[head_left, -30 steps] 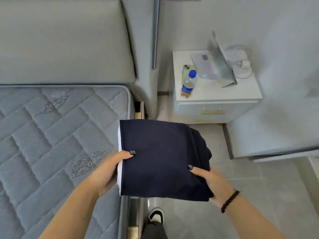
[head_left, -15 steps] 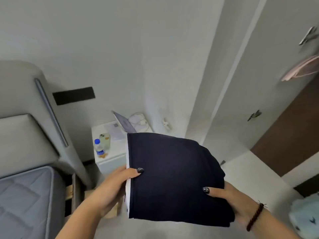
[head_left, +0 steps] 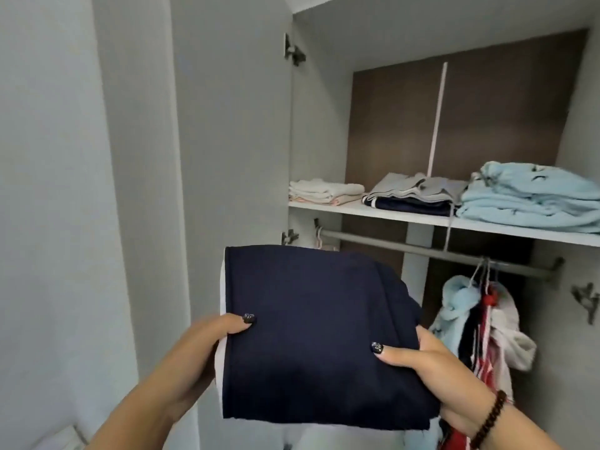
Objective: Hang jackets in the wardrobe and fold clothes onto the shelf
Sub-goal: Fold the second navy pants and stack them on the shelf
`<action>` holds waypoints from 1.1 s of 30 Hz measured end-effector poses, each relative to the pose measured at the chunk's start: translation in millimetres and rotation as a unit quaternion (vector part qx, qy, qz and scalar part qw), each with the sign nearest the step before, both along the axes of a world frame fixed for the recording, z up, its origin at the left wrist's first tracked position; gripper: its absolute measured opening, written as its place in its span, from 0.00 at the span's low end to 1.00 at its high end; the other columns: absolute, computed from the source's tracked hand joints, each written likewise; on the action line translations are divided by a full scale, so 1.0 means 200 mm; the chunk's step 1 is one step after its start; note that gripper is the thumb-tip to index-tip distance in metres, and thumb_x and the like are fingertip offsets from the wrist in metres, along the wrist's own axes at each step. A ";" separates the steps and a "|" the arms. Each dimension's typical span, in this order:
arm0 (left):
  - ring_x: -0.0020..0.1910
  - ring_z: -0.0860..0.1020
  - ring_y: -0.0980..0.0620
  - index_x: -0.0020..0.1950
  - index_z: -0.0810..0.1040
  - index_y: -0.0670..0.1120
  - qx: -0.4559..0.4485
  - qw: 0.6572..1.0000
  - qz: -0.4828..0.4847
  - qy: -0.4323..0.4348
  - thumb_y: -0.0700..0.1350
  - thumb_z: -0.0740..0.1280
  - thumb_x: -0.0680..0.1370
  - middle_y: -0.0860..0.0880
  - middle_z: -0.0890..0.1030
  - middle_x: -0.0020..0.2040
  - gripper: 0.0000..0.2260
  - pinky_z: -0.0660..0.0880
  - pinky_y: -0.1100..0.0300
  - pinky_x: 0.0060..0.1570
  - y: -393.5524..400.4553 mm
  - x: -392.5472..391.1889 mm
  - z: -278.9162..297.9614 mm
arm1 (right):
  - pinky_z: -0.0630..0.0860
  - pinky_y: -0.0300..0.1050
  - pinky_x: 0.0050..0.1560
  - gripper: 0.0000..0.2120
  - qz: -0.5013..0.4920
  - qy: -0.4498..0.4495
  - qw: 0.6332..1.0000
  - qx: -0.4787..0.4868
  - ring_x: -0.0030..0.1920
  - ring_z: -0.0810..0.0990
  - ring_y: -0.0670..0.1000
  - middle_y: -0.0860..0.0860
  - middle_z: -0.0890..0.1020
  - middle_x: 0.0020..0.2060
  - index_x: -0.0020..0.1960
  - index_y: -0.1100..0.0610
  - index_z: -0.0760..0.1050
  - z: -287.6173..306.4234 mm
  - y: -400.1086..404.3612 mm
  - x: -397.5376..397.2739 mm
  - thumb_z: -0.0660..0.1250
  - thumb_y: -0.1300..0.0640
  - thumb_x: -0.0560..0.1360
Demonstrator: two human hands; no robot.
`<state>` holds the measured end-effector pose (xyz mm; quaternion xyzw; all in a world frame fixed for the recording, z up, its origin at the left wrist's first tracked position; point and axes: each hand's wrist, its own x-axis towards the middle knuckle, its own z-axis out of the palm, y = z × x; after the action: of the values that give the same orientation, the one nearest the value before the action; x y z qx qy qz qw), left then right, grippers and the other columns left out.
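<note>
The open wardrobe (head_left: 454, 108) fills my view, its grey door (head_left: 227, 125) swung wide at left and a dark brown back panel behind. Across it runs the white shelf (head_left: 422, 220), already carrying three piles: pale cream folds (head_left: 324, 191) at the left end, a grey-over-navy stack (head_left: 412, 194) in the middle, and a bulky light-blue stack (head_left: 529, 199) at right. Under the shelf, the hanging rail (head_left: 422, 251) holds a cluster of hung garments (head_left: 480, 319) in blue, white and red.

In front of all this, below shelf level, I hold the folded navy garment (head_left: 311, 332) flat between both hands, a white layer showing along its left edge. My left hand (head_left: 198, 358) grips that edge, thumb pressed on top and fingers out of sight beneath. My right hand (head_left: 435, 365), a beaded bracelet (head_left: 490, 417) at the wrist, pinches the right side the same way, where the folds bunch loosely.

The cloth looks soft, light and floppy: it should sag or come unfolded if carried by one corner, so support from below on both sides seems the safe hold. The loose right edge is the likeliest to slip open. The job, as I judge it, is to lift the bundle and slide it onto the shelf, probably on the navy stack or into the gap beside it.
</note>
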<state>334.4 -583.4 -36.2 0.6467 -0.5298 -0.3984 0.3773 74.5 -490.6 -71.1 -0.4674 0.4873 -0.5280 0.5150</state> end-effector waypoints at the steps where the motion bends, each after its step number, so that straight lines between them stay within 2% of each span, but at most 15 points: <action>1: 0.76 0.59 0.42 0.75 0.47 0.33 -0.018 0.999 -0.024 0.040 0.43 0.49 0.85 0.36 0.55 0.78 0.22 0.58 0.63 0.62 -0.02 -0.08 0.08 | 0.80 0.44 0.42 0.24 -0.017 0.002 1.000 -0.022 0.50 0.84 0.53 0.51 0.85 0.50 0.60 0.55 0.74 0.06 -0.02 -0.04 0.75 0.63 0.65; 2: 0.77 0.58 0.43 0.75 0.44 0.32 -0.021 0.997 -0.074 0.016 0.43 0.46 0.85 0.36 0.53 0.78 0.22 0.57 0.63 0.63 -0.04 -0.12 0.17 | 0.80 0.45 0.43 0.22 -0.036 0.009 0.998 -0.041 0.49 0.85 0.53 0.51 0.85 0.49 0.59 0.55 0.75 0.13 -0.04 -0.08 0.74 0.64 0.67; 3: 0.77 0.58 0.43 0.74 0.44 0.31 -0.054 0.992 -0.112 0.029 0.43 0.45 0.86 0.35 0.53 0.78 0.22 0.57 0.63 0.64 -0.02 -0.12 0.21 | 0.79 0.46 0.44 0.21 -0.054 0.027 0.996 -0.065 0.49 0.85 0.53 0.52 0.85 0.49 0.59 0.56 0.76 0.20 -0.06 -0.13 0.74 0.65 0.67; 4: 0.75 0.62 0.43 0.74 0.49 0.29 -0.032 0.986 -0.145 0.077 0.41 0.47 0.86 0.34 0.58 0.76 0.21 0.61 0.61 0.63 -0.09 -0.16 0.28 | 0.78 0.47 0.46 0.22 -0.070 0.033 0.994 -0.080 0.49 0.85 0.53 0.52 0.86 0.49 0.58 0.56 0.77 0.26 -0.09 -0.16 0.74 0.64 0.65; 6: 0.64 0.77 0.44 0.68 0.71 0.32 -0.042 0.968 -0.195 0.152 0.40 0.61 0.81 0.35 0.74 0.68 0.18 0.77 0.55 0.51 -0.16 -0.23 0.36 | 0.77 0.48 0.45 0.22 -0.095 0.038 0.990 -0.102 0.48 0.85 0.53 0.53 0.86 0.48 0.56 0.58 0.78 0.37 -0.16 -0.22 0.74 0.62 0.63; 8: 0.56 0.82 0.44 0.63 0.79 0.36 -0.018 0.957 -0.240 0.164 0.43 0.68 0.76 0.38 0.80 0.61 0.17 0.80 0.55 0.41 -0.29 -0.30 0.45 | 0.78 0.47 0.44 0.17 -0.113 0.049 0.985 -0.125 0.48 0.85 0.54 0.55 0.86 0.47 0.56 0.59 0.78 0.48 -0.25 -0.28 0.73 0.65 0.67; 10: 0.44 0.85 0.44 0.56 0.83 0.44 -0.046 0.919 -0.274 0.279 0.48 0.72 0.69 0.42 0.85 0.52 0.17 0.80 0.55 0.35 -0.42 -0.35 0.51 | 0.79 0.46 0.40 0.14 -0.130 0.061 0.980 -0.136 0.47 0.85 0.54 0.55 0.86 0.47 0.55 0.59 0.78 0.58 -0.35 -0.35 0.71 0.65 0.70; 12: 0.39 0.84 0.45 0.52 0.84 0.48 -0.063 0.893 -0.291 0.339 0.50 0.74 0.67 0.45 0.86 0.48 0.15 0.79 0.55 0.37 -0.59 -0.42 0.60 | 0.80 0.45 0.39 0.12 -0.162 0.069 0.974 -0.146 0.46 0.85 0.54 0.55 0.86 0.46 0.54 0.58 0.79 0.69 -0.45 -0.41 0.71 0.65 0.71; 15: 0.40 0.84 0.43 0.48 0.84 0.49 -0.078 0.882 -0.314 0.342 0.51 0.74 0.67 0.45 0.86 0.47 0.12 0.78 0.53 0.40 -0.80 -0.55 0.73 | 0.79 0.45 0.41 0.12 -0.201 0.083 0.962 -0.165 0.45 0.85 0.54 0.55 0.85 0.47 0.53 0.58 0.79 0.85 -0.60 -0.50 0.71 0.65 0.71; 18: 0.37 0.84 0.44 0.45 0.84 0.49 -0.071 0.866 -0.343 0.357 0.50 0.73 0.68 0.46 0.86 0.44 0.09 0.79 0.54 0.37 -1.00 -0.71 0.89 | 0.78 0.46 0.41 0.16 -0.258 0.115 0.943 -0.177 0.48 0.84 0.55 0.55 0.85 0.47 0.57 0.59 0.77 1.02 -0.77 -0.60 0.72 0.62 0.69; 23: 0.32 0.83 0.48 0.42 0.82 0.51 -0.096 0.858 -0.381 0.330 0.49 0.72 0.68 0.49 0.85 0.40 0.05 0.80 0.58 0.32 -1.27 -0.98 1.11 | 0.78 0.48 0.44 0.16 -0.341 0.162 0.912 -0.160 0.48 0.83 0.57 0.56 0.84 0.48 0.57 0.59 0.77 1.17 -1.01 -0.79 0.72 0.59 0.70; 25: 0.34 0.84 0.47 0.44 0.82 0.51 -0.096 0.855 -0.390 0.329 0.49 0.72 0.69 0.49 0.86 0.41 0.06 0.80 0.56 0.33 -1.37 -1.10 1.13 | 0.79 0.49 0.46 0.16 -0.363 0.178 0.901 -0.159 0.47 0.83 0.57 0.57 0.84 0.47 0.57 0.60 0.77 1.22 -1.07 -0.87 0.72 0.60 0.70; 28: 0.45 0.84 0.46 0.54 0.82 0.49 -0.090 0.853 -0.402 0.321 0.51 0.74 0.71 0.48 0.86 0.46 0.13 0.79 0.52 0.45 -1.53 -1.28 1.10 | 0.78 0.47 0.44 0.16 -0.384 0.210 0.886 -0.152 0.46 0.83 0.57 0.56 0.84 0.46 0.56 0.60 0.76 1.27 -1.16 -1.02 0.73 0.60 0.69; 33: 0.44 0.85 0.44 0.56 0.81 0.47 -0.086 0.853 -0.426 0.290 0.52 0.75 0.71 0.46 0.86 0.47 0.16 0.79 0.54 0.38 -1.82 -1.55 1.13 | 0.79 0.49 0.47 0.16 -0.397 0.246 0.875 -0.125 0.46 0.83 0.58 0.56 0.83 0.47 0.54 0.59 0.76 1.33 -1.33 -1.25 0.73 0.60 0.69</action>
<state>23.5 -947.9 189.4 0.1780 -0.6521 -0.6422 0.3616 -176.0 -756.3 195.1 -0.4100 0.6727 -0.6127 0.0625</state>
